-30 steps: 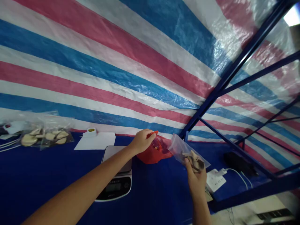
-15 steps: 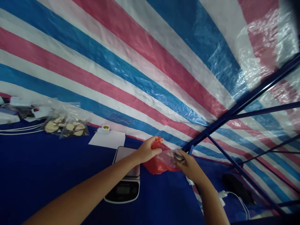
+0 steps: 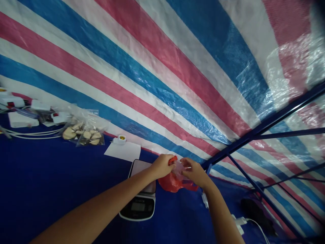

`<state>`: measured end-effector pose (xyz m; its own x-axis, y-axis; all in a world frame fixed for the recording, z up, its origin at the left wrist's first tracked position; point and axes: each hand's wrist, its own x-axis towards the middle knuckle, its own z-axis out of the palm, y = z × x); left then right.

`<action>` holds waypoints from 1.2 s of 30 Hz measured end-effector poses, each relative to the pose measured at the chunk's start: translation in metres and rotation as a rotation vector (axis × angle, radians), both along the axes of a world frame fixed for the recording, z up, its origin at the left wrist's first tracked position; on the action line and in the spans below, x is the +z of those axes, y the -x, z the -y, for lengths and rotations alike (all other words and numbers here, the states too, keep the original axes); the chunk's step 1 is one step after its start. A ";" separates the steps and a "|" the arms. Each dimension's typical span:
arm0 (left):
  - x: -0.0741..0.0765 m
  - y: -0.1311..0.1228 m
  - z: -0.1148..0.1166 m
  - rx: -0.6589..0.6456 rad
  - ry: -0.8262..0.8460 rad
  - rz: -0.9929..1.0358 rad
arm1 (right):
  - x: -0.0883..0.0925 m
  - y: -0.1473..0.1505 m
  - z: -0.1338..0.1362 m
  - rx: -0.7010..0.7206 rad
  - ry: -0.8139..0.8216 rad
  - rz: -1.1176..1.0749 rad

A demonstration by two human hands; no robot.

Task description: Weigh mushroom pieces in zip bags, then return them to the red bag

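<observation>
Both hands' fingers pinch the red bag.

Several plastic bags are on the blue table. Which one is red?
The red bag is the one both hands grip, just right of the scale. The clear bags at far left show pale slices inside and nobody touches them.

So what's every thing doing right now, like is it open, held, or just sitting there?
left hand: pinching the red bag's rim.
right hand: gripping the clear pouch at the red bag's mouth.
red bag: held open, resting on the table.
clear pouch: crumpled, held.
scale: nothing on it, display unreadable.
packed bags: lying on the table, untouched.
</observation>
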<state>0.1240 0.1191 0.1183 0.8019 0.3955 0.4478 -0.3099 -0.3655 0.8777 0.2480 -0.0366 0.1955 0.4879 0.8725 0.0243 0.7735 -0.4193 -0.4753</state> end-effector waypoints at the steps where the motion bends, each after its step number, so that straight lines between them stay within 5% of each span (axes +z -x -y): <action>1: -0.002 -0.001 -0.001 0.005 0.000 -0.006 | -0.002 0.000 0.000 0.007 0.006 -0.009; 8: -0.007 -0.004 -0.005 0.066 0.035 -0.029 | -0.008 0.003 -0.004 0.059 -0.033 0.045; 12: -0.010 -0.006 -0.007 0.080 0.036 -0.040 | -0.007 0.004 -0.015 0.137 0.073 0.000; 20: -0.009 -0.004 -0.009 0.103 -0.011 -0.053 | -0.016 0.005 -0.023 0.094 0.075 0.170; 27: -0.009 -0.002 -0.016 0.031 -0.092 -0.066 | -0.008 0.009 -0.012 0.128 0.070 0.103; 31: -0.008 0.001 -0.016 -0.020 -0.091 -0.094 | -0.007 0.020 -0.023 0.223 0.176 0.124; 36: -0.007 0.000 -0.020 -0.033 -0.027 -0.078 | -0.005 0.021 -0.039 0.154 0.230 0.241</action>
